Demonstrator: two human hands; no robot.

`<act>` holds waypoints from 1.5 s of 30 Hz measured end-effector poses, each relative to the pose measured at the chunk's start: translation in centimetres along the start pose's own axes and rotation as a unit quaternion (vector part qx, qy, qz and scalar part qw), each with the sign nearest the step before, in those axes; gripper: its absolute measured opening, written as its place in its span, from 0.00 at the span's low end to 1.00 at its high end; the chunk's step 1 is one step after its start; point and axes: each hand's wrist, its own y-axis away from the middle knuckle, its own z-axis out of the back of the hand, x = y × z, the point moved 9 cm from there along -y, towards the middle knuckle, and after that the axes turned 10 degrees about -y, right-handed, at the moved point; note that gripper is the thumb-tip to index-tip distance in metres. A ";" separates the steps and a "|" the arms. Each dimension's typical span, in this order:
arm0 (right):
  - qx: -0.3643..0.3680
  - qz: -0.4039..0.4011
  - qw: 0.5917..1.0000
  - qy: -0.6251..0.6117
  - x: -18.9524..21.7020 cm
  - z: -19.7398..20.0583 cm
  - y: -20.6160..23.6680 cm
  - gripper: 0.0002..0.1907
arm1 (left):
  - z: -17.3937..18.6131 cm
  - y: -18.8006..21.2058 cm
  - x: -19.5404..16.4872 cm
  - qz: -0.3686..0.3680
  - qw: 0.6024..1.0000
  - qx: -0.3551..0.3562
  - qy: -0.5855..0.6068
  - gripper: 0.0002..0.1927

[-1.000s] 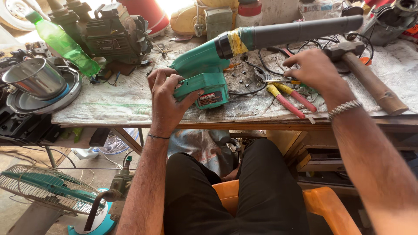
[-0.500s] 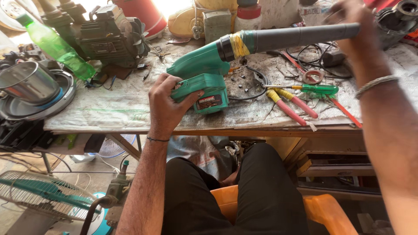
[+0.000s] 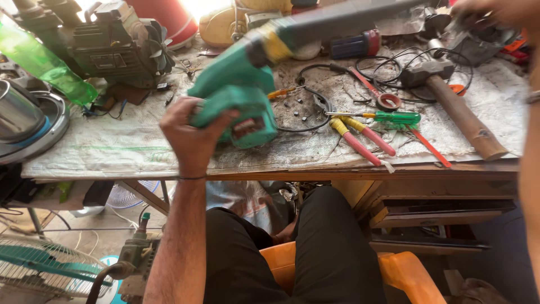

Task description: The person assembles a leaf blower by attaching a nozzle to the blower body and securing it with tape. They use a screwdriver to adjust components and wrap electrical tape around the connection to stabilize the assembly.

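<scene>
One green blower (image 3: pixel 242 95) in left hand (image 3: pixel 194 135); one hammer (image 3: pixel 450 98).

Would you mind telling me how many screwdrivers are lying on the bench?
2 that I can make out: a green-handled screwdriver right of centre, and a thin red-handled one just below it, angled toward the bench edge. Others may be hidden in the clutter.

Motion-blurred green blower (image 3: pixel 242 95), right hand (image 3: pixel 495 11) cut off at top edge.

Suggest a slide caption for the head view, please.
Left hand grips a green blower over a cluttered workbench; right hand reaches far.
</scene>
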 end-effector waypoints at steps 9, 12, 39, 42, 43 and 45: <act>0.000 0.232 0.963 -0.138 11.5 -7.5 3.9 0.24 | 2.7 -2.2 4.0 0.166 0.909 -0.124 0.362 0.18; 0.122 0.307 0.921 -0.207 18.7 -10.9 6.4 0.30 | 1.9 -1.4 4.5 0.263 0.845 -0.114 0.451 0.25; -0.090 0.156 0.974 -0.138 12.3 -10.5 9.3 0.07 | -7.7 10.9 8.3 0.562 0.645 -0.064 0.514 0.14; -0.086 0.101 0.975 -0.176 11.0 -11.0 9.8 0.09 | -8.4 10.6 9.3 0.565 0.641 -0.057 0.516 0.13; -0.080 0.082 0.976 -0.185 10.8 -11.3 9.9 0.10 | -8.4 10.5 9.7 0.561 0.642 -0.055 0.521 0.13; -0.088 0.112 0.968 -0.207 11.7 -11.0 10.2 0.10 | -8.1 10.5 10.4 0.558 0.635 -0.060 0.531 0.12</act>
